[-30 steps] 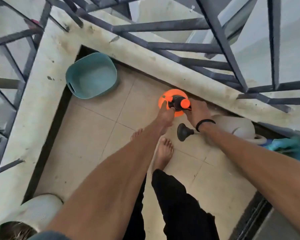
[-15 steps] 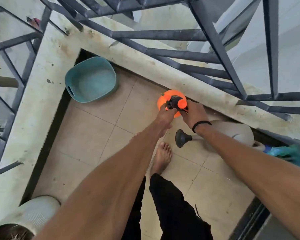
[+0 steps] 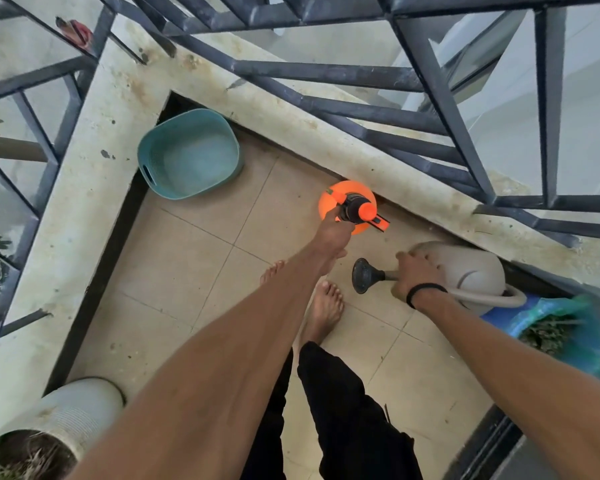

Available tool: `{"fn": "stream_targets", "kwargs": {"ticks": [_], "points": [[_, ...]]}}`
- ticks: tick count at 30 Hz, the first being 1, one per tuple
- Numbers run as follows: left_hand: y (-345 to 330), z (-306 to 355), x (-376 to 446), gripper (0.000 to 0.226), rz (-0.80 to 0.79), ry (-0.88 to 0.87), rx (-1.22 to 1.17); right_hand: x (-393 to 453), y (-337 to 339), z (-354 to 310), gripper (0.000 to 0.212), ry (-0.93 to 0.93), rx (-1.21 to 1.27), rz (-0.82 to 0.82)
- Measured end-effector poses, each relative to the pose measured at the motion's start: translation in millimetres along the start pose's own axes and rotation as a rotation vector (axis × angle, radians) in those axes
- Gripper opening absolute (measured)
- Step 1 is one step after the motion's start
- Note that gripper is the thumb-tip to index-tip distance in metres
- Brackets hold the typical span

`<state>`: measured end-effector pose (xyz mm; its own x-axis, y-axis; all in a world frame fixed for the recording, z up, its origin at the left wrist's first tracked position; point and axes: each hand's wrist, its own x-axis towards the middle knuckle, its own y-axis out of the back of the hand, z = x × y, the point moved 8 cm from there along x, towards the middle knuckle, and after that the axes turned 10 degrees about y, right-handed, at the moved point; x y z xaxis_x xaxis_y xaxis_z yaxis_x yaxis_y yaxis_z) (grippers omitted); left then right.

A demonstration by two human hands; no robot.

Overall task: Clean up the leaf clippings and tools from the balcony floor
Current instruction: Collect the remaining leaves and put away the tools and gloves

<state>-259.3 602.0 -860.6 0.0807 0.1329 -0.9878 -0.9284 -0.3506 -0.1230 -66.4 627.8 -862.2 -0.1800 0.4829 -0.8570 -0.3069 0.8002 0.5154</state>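
Against ledge | left hand grips sprayer | right hand on watering can

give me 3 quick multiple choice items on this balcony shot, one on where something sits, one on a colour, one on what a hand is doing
1. Where is the teal basket?
A. floor corner by the ledge
B. on the railing
C. in a hand

2. What colour is the sprayer bottle?
A. white
B. orange
C. green

3. What is the left hand doing?
A. hanging free
B. gripping the sprayer
C. holding the basket

Key: 1 A, it stands where the two ledges meet. 2 B, its body is bright orange. 3 B, its fingers close at the sprayer's black neck, while the right hand rests on the beige watering can.
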Motion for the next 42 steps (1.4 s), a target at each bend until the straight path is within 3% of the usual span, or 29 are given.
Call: {"fn": "stream_targets", "kwargs": {"ticks": [2,8,11,15,24,26,29,31,34,37,40,42], "points": [[0,-1,-1,0.064,-0.011,-0.002,0.003,-2,-21,3,0.052,0.050,-0.108,-0.083],[18,-4,-2,0.066,-0.018,0.024,0.025,23,-32,6,0.032,0.054,-0.197,-0.093],[56,-3,2,0.065,0.056,0.005,0.063,36,-27,-1,0.021,0.078,-0.254,-0.072],[113,-15,5,0.063,0.184,0.000,0.106,48,-8,0,0.027,0.048,-0.208,0.043],[166,-32,-1,0.060,0.238,0.002,0.059,52,-11,-8,0.034,0.035,-0.240,0.026],[175,-30,1,0.059,0.270,-0.006,0.055,43,-11,-14,0.031,0.016,-0.197,0.073],[186,-31,-1,0.062,0.299,-0.009,0.083,6,9,-28,0.026,-0.021,0.049,0.350],[196,-34,-7,0.065,0.334,0.023,0.130,-30,26,-55,0.019,0.048,0.176,0.557],[216,-23,-19,0.059,0.413,-0.001,0.244,-58,41,-138,0.007,0.381,0.197,0.596],[252,-9,-14,0.060,0.515,-0.039,0.444,-22,56,-235,0.021,0.587,0.294,0.425],[306,5,4,0.061,0.681,-0.044,0.681,57,74,-316,0.054,0.582,0.437,0.225],[337,12,27,0.063,0.708,-0.074,0.805,115,83,-358,0.072,0.562,0.392,0.116]]}}
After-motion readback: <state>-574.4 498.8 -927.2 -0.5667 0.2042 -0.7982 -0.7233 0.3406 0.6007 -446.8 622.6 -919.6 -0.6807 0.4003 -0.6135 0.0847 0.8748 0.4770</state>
